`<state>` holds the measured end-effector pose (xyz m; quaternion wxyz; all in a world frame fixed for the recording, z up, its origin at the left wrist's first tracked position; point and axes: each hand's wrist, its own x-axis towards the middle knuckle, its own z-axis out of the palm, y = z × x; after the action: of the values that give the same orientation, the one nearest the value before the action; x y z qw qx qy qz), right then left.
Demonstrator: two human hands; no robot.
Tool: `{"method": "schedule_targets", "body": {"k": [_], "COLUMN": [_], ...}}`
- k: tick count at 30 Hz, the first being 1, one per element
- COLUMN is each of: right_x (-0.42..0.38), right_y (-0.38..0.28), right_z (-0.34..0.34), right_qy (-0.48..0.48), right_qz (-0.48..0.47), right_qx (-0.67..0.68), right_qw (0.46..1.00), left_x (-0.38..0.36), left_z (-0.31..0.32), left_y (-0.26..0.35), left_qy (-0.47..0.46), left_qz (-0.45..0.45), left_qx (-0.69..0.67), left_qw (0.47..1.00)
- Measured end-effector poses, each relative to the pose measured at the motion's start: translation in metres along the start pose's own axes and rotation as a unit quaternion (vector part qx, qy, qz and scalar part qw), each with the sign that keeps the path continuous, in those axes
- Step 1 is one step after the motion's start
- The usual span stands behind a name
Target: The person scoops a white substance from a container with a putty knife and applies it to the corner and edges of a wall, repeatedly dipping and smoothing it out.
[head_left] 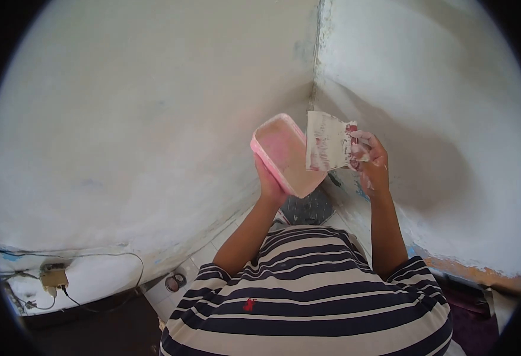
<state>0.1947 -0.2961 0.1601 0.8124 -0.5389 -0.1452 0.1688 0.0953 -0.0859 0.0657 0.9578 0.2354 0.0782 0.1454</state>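
My left hand (pixel 268 183) grips a pink plastic tub (pixel 278 172) by its near side, fingers hidden beneath it. The tub is tilted, and a pale coating smears its inside. In my right hand (pixel 374 163) is a wide putty knife (pixel 327 142), its blade pointing left and coated with off-white filler and reddish streaks. The blade overlaps the tub's right side in this view. White filler spots the fingers of my right hand.
Two pale walls meet at a rough corner (pixel 316 59) straight ahead. Lower left, a socket box (pixel 54 277) with plugs and loose cables is on the wall. A dark roundish object (pixel 175 282) lies on the tiled floor (pixel 204 256). Orange-brown patches mark the right wall's foot.
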Motion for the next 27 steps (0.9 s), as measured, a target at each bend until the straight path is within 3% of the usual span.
{"method": "schedule_targets", "body": {"k": [4, 6, 10, 12, 14, 16, 19, 24, 25, 27], "right_x": [-0.011, -0.020, -0.031, -0.032, -0.036, -0.039, -0.038, -0.040, -0.038, -0.033], "right_y": [-0.011, -0.021, -0.036, -0.029, -0.030, -0.028, -0.030, -0.047, -0.039, -0.018], "right_z": [0.022, 0.044, 0.065, 0.061, 0.060, 0.056, 0.049, 0.044, 0.042, 0.040], "right_qy": [-0.018, -0.019, -0.047, -0.065, -0.109, -0.151, -0.176, -0.158, -0.159, -0.164], "right_qz": [0.010, -0.127, -0.108, -0.242, -0.221, -0.200, -0.246, -0.143, -0.148, -0.248], "right_qx": [-0.132, -0.279, -0.305, -0.394, -0.400, -0.406, -0.402, -0.401, -0.401, -0.395], "right_qw": [0.991, 0.952, 0.945, 0.884, 0.883, 0.879, 0.864, 0.891, 0.890, 0.869], "left_x": [-0.002, -0.006, -0.016, -0.019, -0.022, -0.025, -0.030, -0.032, -0.032, -0.031], "left_z": [0.021, 0.024, 0.032, 0.034, 0.028, 0.026, 0.034, 0.041, 0.043, 0.047], "left_y": [-0.013, -0.019, -0.022, -0.028, -0.033, -0.038, -0.045, -0.063, -0.067, -0.072], "left_qy": [0.042, 0.058, 0.015, 0.002, -0.048, -0.031, -0.013, 0.004, -0.011, -0.032], "left_qz": [0.075, 0.099, 0.185, 0.208, 0.201, 0.201, 0.189, 0.196, 0.193, 0.193], "left_qx": [0.022, 0.032, 0.068, 0.079, 0.000, 0.016, 0.020, 0.003, -0.018, -0.039], "left_qw": [0.996, 0.993, 0.980, 0.975, 0.978, 0.979, 0.982, 0.981, 0.981, 0.980]}}
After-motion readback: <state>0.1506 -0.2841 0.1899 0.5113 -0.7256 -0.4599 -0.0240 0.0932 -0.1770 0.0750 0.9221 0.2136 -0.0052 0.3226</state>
